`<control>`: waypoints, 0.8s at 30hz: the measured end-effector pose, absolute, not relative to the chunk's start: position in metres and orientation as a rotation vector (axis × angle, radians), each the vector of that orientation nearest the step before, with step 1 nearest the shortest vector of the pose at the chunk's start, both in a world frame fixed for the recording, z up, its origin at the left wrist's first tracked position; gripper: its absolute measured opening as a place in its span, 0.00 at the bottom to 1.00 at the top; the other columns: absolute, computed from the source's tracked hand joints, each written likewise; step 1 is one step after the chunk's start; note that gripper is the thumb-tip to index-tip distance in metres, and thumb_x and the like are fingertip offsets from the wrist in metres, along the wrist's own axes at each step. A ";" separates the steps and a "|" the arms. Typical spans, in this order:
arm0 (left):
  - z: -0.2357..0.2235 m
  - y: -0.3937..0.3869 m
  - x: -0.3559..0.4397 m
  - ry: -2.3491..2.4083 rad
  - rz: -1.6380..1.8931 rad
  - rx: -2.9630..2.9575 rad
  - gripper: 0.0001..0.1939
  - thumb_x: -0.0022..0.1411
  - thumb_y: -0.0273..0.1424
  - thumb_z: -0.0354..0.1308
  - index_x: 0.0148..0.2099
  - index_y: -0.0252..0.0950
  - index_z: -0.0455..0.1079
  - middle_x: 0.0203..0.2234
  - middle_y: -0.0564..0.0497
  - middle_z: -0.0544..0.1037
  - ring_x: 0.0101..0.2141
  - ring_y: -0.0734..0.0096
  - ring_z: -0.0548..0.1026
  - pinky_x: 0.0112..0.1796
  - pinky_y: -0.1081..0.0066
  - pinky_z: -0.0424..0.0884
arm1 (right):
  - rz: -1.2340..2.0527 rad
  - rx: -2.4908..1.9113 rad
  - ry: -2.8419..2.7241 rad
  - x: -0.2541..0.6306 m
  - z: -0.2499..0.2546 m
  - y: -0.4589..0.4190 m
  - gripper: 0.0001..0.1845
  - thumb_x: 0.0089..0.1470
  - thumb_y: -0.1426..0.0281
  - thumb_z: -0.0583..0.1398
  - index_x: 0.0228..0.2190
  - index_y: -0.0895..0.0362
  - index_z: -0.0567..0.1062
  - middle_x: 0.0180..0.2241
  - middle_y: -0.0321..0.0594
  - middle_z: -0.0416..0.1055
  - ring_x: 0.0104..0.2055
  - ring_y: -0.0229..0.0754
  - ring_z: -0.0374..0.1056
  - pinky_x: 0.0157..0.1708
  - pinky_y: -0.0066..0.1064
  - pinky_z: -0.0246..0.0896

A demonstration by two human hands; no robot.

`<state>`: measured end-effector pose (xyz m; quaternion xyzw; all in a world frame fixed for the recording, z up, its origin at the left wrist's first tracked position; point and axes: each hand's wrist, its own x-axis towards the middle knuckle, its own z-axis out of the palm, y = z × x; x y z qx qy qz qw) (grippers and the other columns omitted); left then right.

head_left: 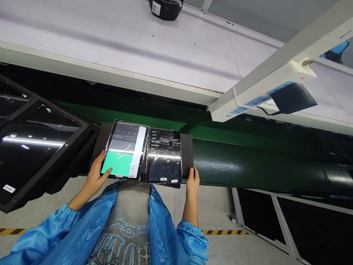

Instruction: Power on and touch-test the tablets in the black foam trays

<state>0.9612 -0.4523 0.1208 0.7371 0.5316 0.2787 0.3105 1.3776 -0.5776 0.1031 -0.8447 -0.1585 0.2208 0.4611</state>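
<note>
Two tablets lie side by side on a flat black board in front of my body. The left tablet (124, 151) is lit, with a keypad and a green area on its screen. The right tablet (164, 156) shows a dark screen with a short list of white text and small labels along its lower edge. My left hand (96, 173) grips the lower left corner of the left tablet, thumb over the glass. With thumb on top, my right hand (192, 181) grips the right end of the black board (187, 154). The fingers under the edges are partly hidden.
Under the board runs a dark green conveyor belt (234, 162). A white shelf (110, 48) stands beyond it, carrying a black device (167, 9). A power strip (259, 97) with a plugged-in black adapter hangs at right. Black framed panels (41, 143) stand at left.
</note>
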 end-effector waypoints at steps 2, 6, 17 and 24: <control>0.124 -0.448 0.965 1.446 0.719 1.998 0.35 0.67 0.43 0.52 0.71 0.42 0.48 0.67 0.40 0.57 0.65 0.51 0.57 0.63 0.48 0.54 | 0.537 -2.076 -0.396 1.378 0.101 -0.578 0.39 0.52 0.44 0.53 0.52 0.61 0.73 0.54 0.54 0.72 0.56 0.56 0.67 0.54 0.43 0.60; 0.140 -0.423 0.986 1.620 0.559 2.106 0.39 0.64 0.52 0.51 0.70 0.36 0.52 0.66 0.36 0.57 0.63 0.42 0.58 0.60 0.46 0.57 | 0.513 -2.082 -0.391 1.378 0.097 -0.576 0.40 0.51 0.43 0.52 0.50 0.62 0.73 0.52 0.55 0.73 0.55 0.56 0.68 0.54 0.43 0.61; 0.163 -0.396 1.033 1.848 0.098 2.186 0.56 0.55 0.65 0.48 0.73 0.33 0.42 0.65 0.29 0.56 0.57 0.34 0.62 0.53 0.48 0.61 | 0.521 -2.106 -0.420 1.377 0.095 -0.577 0.40 0.53 0.43 0.51 0.52 0.62 0.72 0.53 0.56 0.72 0.55 0.57 0.67 0.54 0.44 0.60; 0.161 -0.390 1.042 1.903 0.062 2.247 0.55 0.57 0.64 0.46 0.73 0.31 0.42 0.61 0.26 0.59 0.56 0.35 0.62 0.52 0.50 0.61 | 0.483 -2.104 -0.448 1.376 0.095 -0.575 0.37 0.54 0.45 0.50 0.51 0.61 0.72 0.51 0.55 0.73 0.54 0.56 0.67 0.54 0.44 0.59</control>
